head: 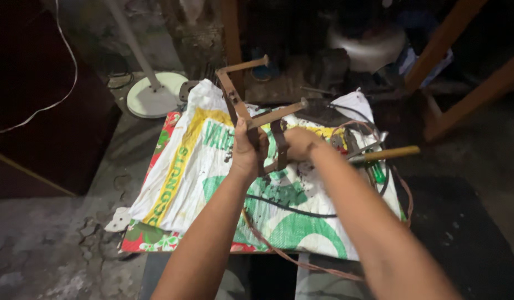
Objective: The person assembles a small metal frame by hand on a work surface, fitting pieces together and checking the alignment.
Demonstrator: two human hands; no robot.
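Above counter [173, 183] centre: rusty frame [251, 111] held up, long axis running far-left to near-right. L hand [246, 153] fingers wrapped round its bar; R hand [301, 143] gripping near end, w/ both equally close.

Dim room, cracked concrete floor [57, 244], wooden beams [468, 66]

A rusty brown metal frame [251, 111] above a white woven sack [212, 183] printed with green shapes and a yellow stripe. Beneath it, a red floral cloth [157, 239]. To the right, a tool with a yellow-tan handle [393, 153]; a black cable [290, 208] crosses the sack.
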